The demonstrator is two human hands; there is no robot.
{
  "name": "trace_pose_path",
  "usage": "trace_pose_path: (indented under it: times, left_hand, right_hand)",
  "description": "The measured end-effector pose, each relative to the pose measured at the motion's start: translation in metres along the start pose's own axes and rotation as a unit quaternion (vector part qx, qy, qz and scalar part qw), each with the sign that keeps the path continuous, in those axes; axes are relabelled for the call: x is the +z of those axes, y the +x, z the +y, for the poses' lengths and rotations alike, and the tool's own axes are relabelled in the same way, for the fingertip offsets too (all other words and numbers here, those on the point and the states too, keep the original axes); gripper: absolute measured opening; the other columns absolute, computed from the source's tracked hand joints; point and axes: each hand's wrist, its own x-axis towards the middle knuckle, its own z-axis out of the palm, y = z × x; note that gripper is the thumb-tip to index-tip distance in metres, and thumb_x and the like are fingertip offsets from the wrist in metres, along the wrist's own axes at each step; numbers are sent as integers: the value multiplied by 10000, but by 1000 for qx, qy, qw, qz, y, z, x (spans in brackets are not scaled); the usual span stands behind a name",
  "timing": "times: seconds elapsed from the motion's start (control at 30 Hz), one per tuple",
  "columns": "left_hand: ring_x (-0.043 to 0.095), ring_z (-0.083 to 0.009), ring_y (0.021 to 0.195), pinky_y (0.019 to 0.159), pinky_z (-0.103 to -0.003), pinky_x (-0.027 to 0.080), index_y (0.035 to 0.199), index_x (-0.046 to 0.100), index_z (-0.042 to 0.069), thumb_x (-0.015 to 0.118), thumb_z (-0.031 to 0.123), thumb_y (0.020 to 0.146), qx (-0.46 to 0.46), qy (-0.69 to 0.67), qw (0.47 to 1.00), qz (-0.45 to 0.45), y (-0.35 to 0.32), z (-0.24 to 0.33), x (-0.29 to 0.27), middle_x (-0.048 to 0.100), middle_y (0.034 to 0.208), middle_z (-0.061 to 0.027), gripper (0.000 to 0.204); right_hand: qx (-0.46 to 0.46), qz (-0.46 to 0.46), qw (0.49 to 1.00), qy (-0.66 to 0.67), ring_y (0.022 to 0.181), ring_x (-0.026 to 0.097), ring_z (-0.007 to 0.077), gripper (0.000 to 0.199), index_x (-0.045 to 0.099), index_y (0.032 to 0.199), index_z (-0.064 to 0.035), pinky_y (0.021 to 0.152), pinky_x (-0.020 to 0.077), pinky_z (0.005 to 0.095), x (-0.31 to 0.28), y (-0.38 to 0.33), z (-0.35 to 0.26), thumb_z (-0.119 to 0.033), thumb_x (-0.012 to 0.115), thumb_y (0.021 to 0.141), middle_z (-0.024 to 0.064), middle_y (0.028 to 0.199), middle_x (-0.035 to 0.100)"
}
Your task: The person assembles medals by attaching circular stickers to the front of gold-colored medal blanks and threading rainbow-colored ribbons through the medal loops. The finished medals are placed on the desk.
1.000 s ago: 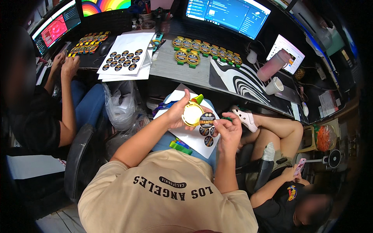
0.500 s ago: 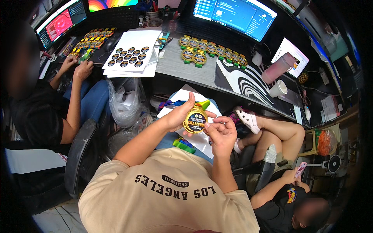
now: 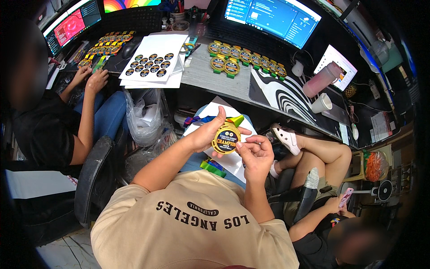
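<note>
The left hand (image 3: 207,134) holds a round gold medal (image 3: 226,139) by its edge, with the thumb up behind it and the fingers curled under. The medal's dark face looks up at the camera. It is round, so it has no long side, but a green ribbon loop (image 3: 236,120) sticks out from its top, pointing away toward the desk (image 3: 210,71). The right hand (image 3: 256,152) touches the medal's right edge with pinched fingertips. The medal sits above a white sheet (image 3: 237,161) on the person's lap. More medals (image 3: 244,57) lie in a row on the desk.
</note>
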Motion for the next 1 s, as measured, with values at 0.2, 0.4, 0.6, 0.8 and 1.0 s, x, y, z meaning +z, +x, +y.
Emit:
trace_pose_path:
  times: [0.2,0.4,0.6,0.8,1.0]
  left_hand:
    - [567,-71,467,358,-173,445,1307,539,-7,100,831,819,5,2,1000,2,-1,1,2,686,839,-82,1065]
    - [565,-62,470,361,-170,444,1308,540,-6,107,835,815,5,14,1000,11,-2,1,2,686,837,-78,1067]
    - [561,-65,460,361,-173,445,1306,537,-16,106,836,811,12,21,1000,9,-2,1,2,690,851,-80,1075]
    - [562,-69,462,358,-175,438,1306,534,-19,107,833,813,5,24,999,22,-3,2,3,699,895,-93,1073]
    - [556,-72,460,353,-177,425,1301,537,-19,111,831,815,17,26,999,18,-2,1,3,698,904,-104,1068]
  right_hand:
    - [-17,3,1000,10,748,656,104,261,539,1003,-2,650,477,181,0,0,4,78,702,815,95,843,674]
    - [-28,8,1000,12,749,674,149,254,523,994,17,699,552,243,1,0,8,90,683,811,137,825,680]
    - [-26,-5,1000,11,771,652,100,256,536,1008,4,655,475,182,1,0,8,74,698,822,85,871,658]
    - [-30,4,1000,2,749,672,144,250,525,997,14,697,552,248,2,1,8,83,683,816,130,828,681]
    - [-36,1,999,8,743,670,142,253,523,1005,13,698,551,247,2,0,7,72,686,821,135,826,684]
